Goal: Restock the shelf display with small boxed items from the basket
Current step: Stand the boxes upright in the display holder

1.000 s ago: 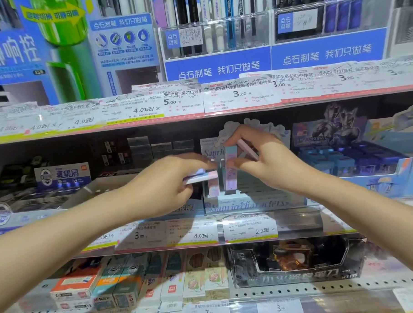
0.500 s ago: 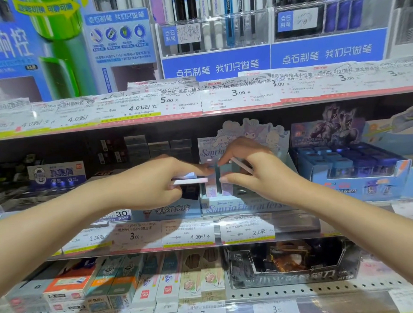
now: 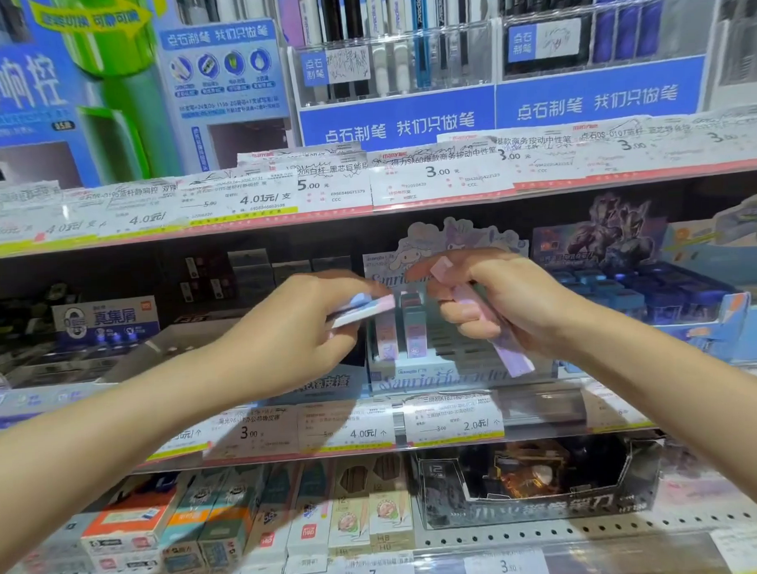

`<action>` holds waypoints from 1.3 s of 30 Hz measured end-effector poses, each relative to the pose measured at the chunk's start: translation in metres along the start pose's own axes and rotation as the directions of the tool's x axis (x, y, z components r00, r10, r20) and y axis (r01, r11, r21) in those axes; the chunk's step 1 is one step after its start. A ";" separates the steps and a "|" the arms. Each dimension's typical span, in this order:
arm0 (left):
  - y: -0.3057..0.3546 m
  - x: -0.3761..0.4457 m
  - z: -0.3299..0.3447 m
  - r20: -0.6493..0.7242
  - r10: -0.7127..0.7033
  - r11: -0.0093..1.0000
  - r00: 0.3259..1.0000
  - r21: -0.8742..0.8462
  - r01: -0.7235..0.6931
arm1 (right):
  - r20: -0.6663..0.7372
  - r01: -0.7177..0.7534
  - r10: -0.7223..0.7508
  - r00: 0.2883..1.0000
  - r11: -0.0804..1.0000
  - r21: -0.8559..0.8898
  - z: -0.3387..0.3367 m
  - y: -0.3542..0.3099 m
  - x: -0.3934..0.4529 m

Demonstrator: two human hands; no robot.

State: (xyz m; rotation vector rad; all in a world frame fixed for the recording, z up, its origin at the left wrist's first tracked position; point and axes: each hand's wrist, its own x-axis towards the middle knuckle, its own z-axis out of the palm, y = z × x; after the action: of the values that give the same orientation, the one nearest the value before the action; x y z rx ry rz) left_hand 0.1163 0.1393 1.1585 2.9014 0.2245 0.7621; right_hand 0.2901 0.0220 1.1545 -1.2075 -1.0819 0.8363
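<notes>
A pastel cartoon display carton stands on the middle shelf. Two slim boxes, one pink and one teal, stand upright in its left part. My left hand hovers just left of the carton and grips a thin stack of flat pastel boxes, held nearly level. My right hand is in front of the carton's right half, closed around long lilac boxes that slant down to the right. The basket is out of view.
A blue carton of dark small boxes sits right of the display. Eraser boxes lie to the left. Price-tag rails edge each shelf. Pencil boxes and a black sharpener carton fill the lower shelf; pen racks stand above.
My right hand has let go of the teal box, now standing in the carton, and drawn back to the right. My left hand has stayed just left of the carton with its stack.
</notes>
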 end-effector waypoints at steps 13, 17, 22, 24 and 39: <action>0.049 0.011 0.026 0.224 -0.411 0.438 0.884 -0.801 0.407 | -0.231 0.271 -0.224 0.947 0.941 0.201 0.025 0.002 -0.005; 0.054 0.015 0.034 0.178 -0.484 0.382 0.857 -0.838 0.390 | -0.301 0.321 -0.270 0.915 0.937 0.135 0.032 0.005 0.000; 0.056 0.018 0.035 0.163 -0.513 0.338 0.843 -0.864 0.373 | -0.339 0.354 -0.312 0.887 0.933 0.066 0.038 0.007 0.001; 0.055 0.018 0.034 0.158 -0.500 0.341 0.851 -0.868 0.362 | -0.362 0.360 -0.317 0.876 0.931 0.055 0.038 0.010 0.002; 0.020 0.014 0.004 0.155 -0.462 0.595 0.873 -0.676 0.435 | -0.093 0.327 -0.439 0.894 0.780 -0.534 -0.019 0.002 -0.002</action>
State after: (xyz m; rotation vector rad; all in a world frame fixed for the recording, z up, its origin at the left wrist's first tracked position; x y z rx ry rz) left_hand 0.1322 0.1221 1.1652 1.9777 0.5237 0.6195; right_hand 0.3081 0.0148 1.1514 -1.3986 -1.3579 0.0855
